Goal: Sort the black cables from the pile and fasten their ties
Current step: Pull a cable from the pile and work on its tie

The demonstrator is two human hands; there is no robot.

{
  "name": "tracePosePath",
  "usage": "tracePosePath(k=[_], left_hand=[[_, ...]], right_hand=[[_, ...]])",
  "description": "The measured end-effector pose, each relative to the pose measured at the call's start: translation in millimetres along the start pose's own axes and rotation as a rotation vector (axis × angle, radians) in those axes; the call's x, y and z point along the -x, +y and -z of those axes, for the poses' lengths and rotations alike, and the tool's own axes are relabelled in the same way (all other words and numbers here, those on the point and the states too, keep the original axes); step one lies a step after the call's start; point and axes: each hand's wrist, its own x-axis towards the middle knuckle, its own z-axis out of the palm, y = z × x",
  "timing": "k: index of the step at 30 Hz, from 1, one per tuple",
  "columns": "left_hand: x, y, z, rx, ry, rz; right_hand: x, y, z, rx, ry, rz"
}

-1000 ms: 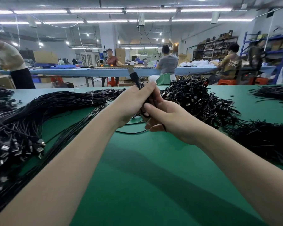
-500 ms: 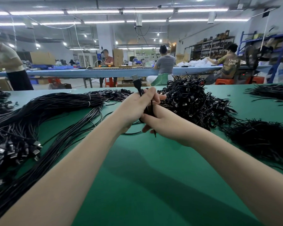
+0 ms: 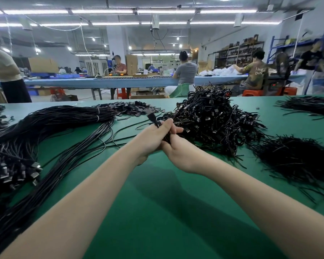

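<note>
Fingers: your left hand [image 3: 153, 136] and right hand [image 3: 178, 152] both curl round one cable [image 3: 153, 119], steadying it for its tie | pile [image 3: 213, 118] just beyond your fingers, handy.

Both forearms extended forward, converging; left hand [image 3: 153, 138] and right hand [image 3: 178, 150] touching, fingers curled in grip.

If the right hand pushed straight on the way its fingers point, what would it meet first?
Probably the left hand, already touching the right hand around the held cable; beyond lies the bundled cable bunch. Depth is unclear.
</note>
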Motion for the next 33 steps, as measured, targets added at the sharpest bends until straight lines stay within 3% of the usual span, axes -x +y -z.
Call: tracePosePath(k=[3,5,7,9,11,12,14,16,19,22,25,28,31,33], left_hand=[[-2.7,-15.4,-8.2,0.191,0.005,0.154],[-3.5,-23.3,-11.6,0.298,-0.05,0.263],[-1.8,-27.7,-13.2,0.294,-0.062,0.266],[-1.3,-30.8,-9.1,-0.04,0.109,0.043],[-3.3,-36.5,-1.8,-0.661,0.325,-0.355],[-4.1,-38.4,-0.1,-0.973,0.328,-0.489],[-5.2,-42.5,0.6,-1.421,0.246,-0.564],[-5.4,-42.2,1.6,-1.59,0.205,-0.603],[1.8,-36.7,-1.1,-1.768,0.144,-0.835],[10.2,-34.7,-5.0,-1.807,0.106,-1.008],[19.6,-40.1,-14.8,-1.779,0.036,-1.087],[26.4,-48.7,-20.7,-1.705,0.091,-0.902],[27.3,-57.2,-19.2,-1.436,0.204,-0.502],[22.7,-66.6,-13.6,-1.243,0.262,-0.326]], right_hand=[[1.6,20.3,-10.4,0.427,0.091,0.002],[2.5,32.4,-12.8,0.44,0.092,-0.084],[-0.5,42.0,-8.8,0.284,0.063,-0.196],[-5.3,50.8,0.0,0.155,0.057,-0.255],[-7.2,53.2,6.8,0.141,0.013,-0.266],[-8.7,52.7,8.3,0.171,-0.032,-0.232],[-9.8,47.1,10.8,0.251,-0.128,-0.159],[-7.8,41.1,17.6,0.296,-0.215,-0.135],[1.3,37.1,31.7,0.299,-0.342,-0.109],[21.6,31.4,37.0,0.314,-0.406,-0.048],[45.1,34.6,32.1,0.73,-0.394,0.107],[53.6,44.3,47.2,1.05,-0.203,0.212],[51.5,63.8,103.9,1.142,-0.121,0.052],[57.2,82.0,150.7,1.306,-0.142,-0.093]])
